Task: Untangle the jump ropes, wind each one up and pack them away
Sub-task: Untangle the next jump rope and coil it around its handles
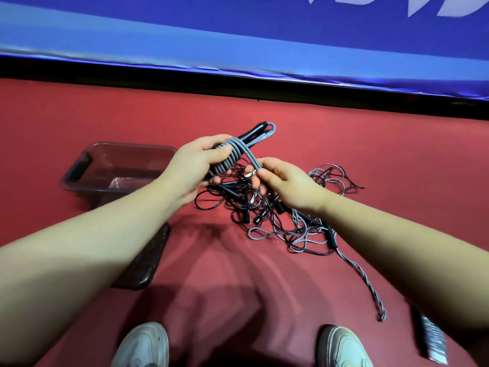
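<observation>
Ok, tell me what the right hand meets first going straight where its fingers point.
Probably the grey rope coiled round black handles, gripped in the left hand; the right hand points leftward at it, though depth is unclear.

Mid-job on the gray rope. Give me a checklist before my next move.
1. Left hand grip on bundle: ok, fingers curled round it.
2. Right hand holds rope end: ok, pinched.
3. Coils neat: ok, side by side.
4. Rope end secured: not ok, not yet tucked.
5. Bin open: ok, no lid on it.
6. Tangle cleared: not ok, black and gray ropes are knotted on the floor.
</observation>
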`<state>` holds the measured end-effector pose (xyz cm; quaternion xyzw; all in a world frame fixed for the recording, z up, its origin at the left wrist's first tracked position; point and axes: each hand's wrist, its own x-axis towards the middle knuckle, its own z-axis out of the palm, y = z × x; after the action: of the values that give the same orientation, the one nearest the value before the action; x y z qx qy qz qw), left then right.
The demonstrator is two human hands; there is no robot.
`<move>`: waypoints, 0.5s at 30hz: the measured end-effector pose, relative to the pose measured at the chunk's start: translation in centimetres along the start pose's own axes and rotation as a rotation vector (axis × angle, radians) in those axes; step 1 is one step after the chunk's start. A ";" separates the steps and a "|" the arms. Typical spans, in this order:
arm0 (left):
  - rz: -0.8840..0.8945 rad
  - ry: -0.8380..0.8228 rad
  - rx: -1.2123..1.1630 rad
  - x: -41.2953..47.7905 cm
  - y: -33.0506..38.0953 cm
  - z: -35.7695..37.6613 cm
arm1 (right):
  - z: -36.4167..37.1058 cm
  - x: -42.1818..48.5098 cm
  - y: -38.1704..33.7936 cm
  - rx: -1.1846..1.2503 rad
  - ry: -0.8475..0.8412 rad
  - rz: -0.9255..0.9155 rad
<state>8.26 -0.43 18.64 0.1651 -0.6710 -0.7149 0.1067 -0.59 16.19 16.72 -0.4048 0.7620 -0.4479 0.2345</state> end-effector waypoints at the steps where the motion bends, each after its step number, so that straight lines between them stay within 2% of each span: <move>1: -0.044 -0.013 -0.090 0.0 0.2 0.1 | -0.1 0.0 0.0 -0.021 -0.003 -0.009; 6: -0.179 -0.097 -0.412 -0.5 0.8 1.0 | -0.2 0.1 0.1 -0.177 -0.028 -0.078; 9: -0.184 -0.147 -0.481 -0.7 1.1 1.2 | -1.2 0.1 -0.1 -0.015 0.016 -0.053; 12: -0.173 -0.151 -0.499 -0.6 1.2 1.4 | -1.2 -0.2 -0.2 0.069 0.047 -0.142; 15: -0.172 -0.172 -0.509 -0.6 1.1 1.7 | -0.8 -0.1 0.0 0.080 0.204 -0.203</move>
<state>8.08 1.24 19.87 0.1279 -0.4601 -0.8782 0.0264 -1.07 16.66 17.14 -0.4226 0.7185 -0.5381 0.1253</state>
